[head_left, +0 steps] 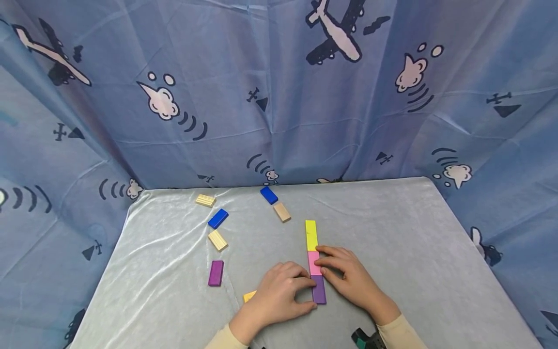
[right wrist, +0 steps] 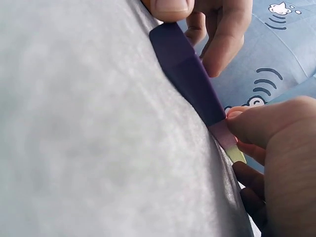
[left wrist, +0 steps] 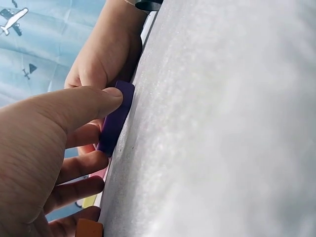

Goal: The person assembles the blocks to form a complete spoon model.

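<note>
A purple block, a pink block and a yellow block lie end to end in a straight row on the grey cloth. My left hand pinches the purple block, its thumb at the near end and its fingertips by the other end; the left wrist view shows this purple block close up. From the right side, my right hand touches the row with bent fingers. Its fingertips lie along the pink block's edge, up to the yellow joint, and the thumb is near the pink-purple joint.
Left of the row lie a magenta block and an orange block, partly hidden by my left hand. Farther back are two blue blocks and several wood-coloured blocks. A patterned blue curtain hangs behind the table.
</note>
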A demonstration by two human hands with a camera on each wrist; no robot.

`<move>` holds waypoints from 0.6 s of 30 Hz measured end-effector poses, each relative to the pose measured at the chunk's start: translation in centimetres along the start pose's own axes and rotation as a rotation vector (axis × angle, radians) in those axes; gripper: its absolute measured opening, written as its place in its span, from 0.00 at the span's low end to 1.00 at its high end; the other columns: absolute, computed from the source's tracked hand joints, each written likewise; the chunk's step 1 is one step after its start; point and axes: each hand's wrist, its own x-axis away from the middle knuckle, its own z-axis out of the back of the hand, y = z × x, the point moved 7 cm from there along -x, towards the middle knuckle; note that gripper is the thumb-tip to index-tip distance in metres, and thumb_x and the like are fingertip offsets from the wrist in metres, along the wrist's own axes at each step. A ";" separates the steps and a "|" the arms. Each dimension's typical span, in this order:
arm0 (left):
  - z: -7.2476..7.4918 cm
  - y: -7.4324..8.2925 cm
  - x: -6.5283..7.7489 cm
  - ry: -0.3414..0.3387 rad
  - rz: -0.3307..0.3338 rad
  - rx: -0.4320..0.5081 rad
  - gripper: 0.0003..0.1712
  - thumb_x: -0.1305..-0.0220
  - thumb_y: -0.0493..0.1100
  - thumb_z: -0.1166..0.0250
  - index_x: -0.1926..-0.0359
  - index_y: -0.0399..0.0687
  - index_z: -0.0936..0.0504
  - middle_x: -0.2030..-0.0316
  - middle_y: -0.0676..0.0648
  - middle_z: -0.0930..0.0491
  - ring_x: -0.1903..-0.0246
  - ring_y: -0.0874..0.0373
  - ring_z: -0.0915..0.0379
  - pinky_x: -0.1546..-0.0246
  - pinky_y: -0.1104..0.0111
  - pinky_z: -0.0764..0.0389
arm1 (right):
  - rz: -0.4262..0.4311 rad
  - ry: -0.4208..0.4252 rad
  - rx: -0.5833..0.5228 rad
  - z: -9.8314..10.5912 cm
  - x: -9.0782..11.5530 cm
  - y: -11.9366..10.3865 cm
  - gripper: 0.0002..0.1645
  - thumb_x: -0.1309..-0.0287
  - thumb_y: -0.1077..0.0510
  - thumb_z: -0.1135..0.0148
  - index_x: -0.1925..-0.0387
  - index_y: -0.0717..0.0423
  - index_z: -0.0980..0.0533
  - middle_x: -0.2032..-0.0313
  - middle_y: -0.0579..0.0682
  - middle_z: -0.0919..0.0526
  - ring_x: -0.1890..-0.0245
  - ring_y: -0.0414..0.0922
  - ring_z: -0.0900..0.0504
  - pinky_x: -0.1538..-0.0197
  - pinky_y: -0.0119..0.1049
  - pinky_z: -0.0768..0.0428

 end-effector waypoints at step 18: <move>0.9 -0.9 0.9 -0.021 0.050 0.106 0.22 0.42 0.63 0.16 0.53 0.60 0.07 0.56 0.61 0.16 0.51 0.65 0.21 0.47 0.68 0.19 | -0.041 -0.066 -0.034 0.6 0.0 -1.4 0.18 0.30 0.59 0.25 0.42 0.43 0.12 0.31 0.45 0.18 0.31 0.50 0.20 0.31 0.49 0.21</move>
